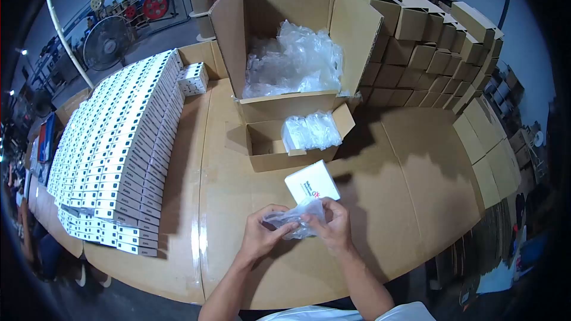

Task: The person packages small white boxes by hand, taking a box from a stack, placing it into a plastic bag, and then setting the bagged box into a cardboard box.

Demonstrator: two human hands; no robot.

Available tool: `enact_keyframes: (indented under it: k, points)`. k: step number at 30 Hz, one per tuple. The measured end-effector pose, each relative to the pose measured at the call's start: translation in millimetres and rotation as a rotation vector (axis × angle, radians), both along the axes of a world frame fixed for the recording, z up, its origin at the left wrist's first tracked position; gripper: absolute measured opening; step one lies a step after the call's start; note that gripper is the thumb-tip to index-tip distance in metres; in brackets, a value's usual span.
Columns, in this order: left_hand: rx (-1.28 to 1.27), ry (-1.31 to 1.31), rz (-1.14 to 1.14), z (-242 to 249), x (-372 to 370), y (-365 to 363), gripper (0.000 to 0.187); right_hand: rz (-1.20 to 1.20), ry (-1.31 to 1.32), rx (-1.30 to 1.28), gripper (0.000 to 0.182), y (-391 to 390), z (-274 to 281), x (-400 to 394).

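Note:
Between my two hands is a clear plastic bag (297, 221), bunched and partly spread at its mouth. My left hand (264, 230) pinches one side of it, thumb on top. The other side is gripped by the thumb and fingers of my right hand (334, 226). Just beyond the bag lies a small white box (311, 181) with dark and red print, flat on the cardboard; the bag covers part of its near edge. Farther off, an open carton (267, 163) holds several plastic-wrapped packs (311, 131) on its right side.
A large open carton (285, 3) full of loose plastic bags (297, 59) stands behind the small carton. Stacked white boxes (119, 148) line the left side. Brown cartons (416, 53) are piled at the back right, with more cartons (489, 148) along the right edge.

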State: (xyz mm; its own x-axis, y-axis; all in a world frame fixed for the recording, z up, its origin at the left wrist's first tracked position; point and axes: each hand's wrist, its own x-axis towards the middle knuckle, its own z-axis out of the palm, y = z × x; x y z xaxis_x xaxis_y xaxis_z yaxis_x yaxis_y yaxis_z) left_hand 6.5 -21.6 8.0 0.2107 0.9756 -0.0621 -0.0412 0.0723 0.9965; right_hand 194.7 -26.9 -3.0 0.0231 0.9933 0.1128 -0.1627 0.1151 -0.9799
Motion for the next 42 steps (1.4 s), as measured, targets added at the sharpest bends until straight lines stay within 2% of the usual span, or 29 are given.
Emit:
enact_keyframes:
  k: [1, 2, 5, 6, 9, 10, 13, 15, 17, 21, 22, 25, 26, 29, 32, 34, 35, 38, 42]
  points:
    - [-0.029, 0.037, -0.012, 1, 1, -1, 0.029, -0.012, 0.047, 0.073, 0.032, 1, 6, -1]
    - [-0.022, 0.044, -0.025, 1, 3, -2, 0.027, 0.081, 0.139, 0.083, 0.033, -1, 20, 9]
    - [0.052, 0.059, -0.034, 4, 5, -4, 0.025, 0.019, 0.150, 0.102, 0.032, 11, 22, 30]
    - [0.054, 0.041, -0.038, 5, 5, -4, 0.025, 0.058, -0.093, 0.099, 0.028, 17, 33, 38]
    - [0.039, 0.034, -0.062, 8, 6, -4, 0.027, 0.232, -0.526, 0.047, 0.024, 26, 66, 39]
    - [0.021, 0.068, -0.073, 11, 6, -4, 0.029, 0.255, -0.669, 0.158, 0.022, 30, 76, 36]
    - [0.047, 0.040, -0.112, 0, 7, -5, 0.030, 0.521, -0.954, 0.251, 0.022, 42, 96, 40]
    - [0.150, -0.019, -0.135, -8, 6, -2, 0.029, 0.566, -0.992, 0.244, 0.024, 48, 98, 40]
    - [0.143, -0.004, -0.174, -9, 1, -3, 0.032, 0.632, -1.068, 0.201, 0.025, 51, 105, 40]
    - [0.119, -0.066, -0.181, -16, 1, -3, 0.034, 0.653, -1.128, 0.341, 0.023, 52, 98, 38]
    - [0.102, -0.104, -0.177, -14, 2, -3, 0.035, 0.611, -1.174, 0.297, 0.021, 47, 102, 33]
    - [0.100, -0.016, -0.173, 4, 6, -7, 0.034, 0.444, -1.082, 0.172, 0.020, 36, 100, 20]
    - [0.100, -0.021, -0.167, -4, 7, -6, 0.039, 0.411, -1.072, 0.176, 0.021, 35, 96, 18]
    - [0.001, 0.015, -0.176, -7, 9, -6, 0.042, 0.411, -1.093, 0.135, 0.023, 33, 96, 15]
    - [0.105, -0.056, -0.196, -21, 10, -2, 0.036, 0.497, -1.154, 0.296, 0.026, 32, 86, 19]
    - [0.106, -0.116, -0.186, -18, 12, -3, 0.029, 0.495, -1.041, 0.274, 0.029, 36, 84, 19]
    - [0.066, -0.076, -0.189, -14, 11, -4, 0.027, 0.496, -0.984, 0.259, 0.030, 36, 82, 19]
    - [-0.048, -0.005, -0.195, -6, 7, -5, 0.023, 0.496, -1.070, 0.299, 0.036, 41, 79, 20]
    - [0.074, 0.066, -0.250, -17, 6, -2, 0.025, 0.555, -1.033, 0.326, 0.046, 43, 85, 18]
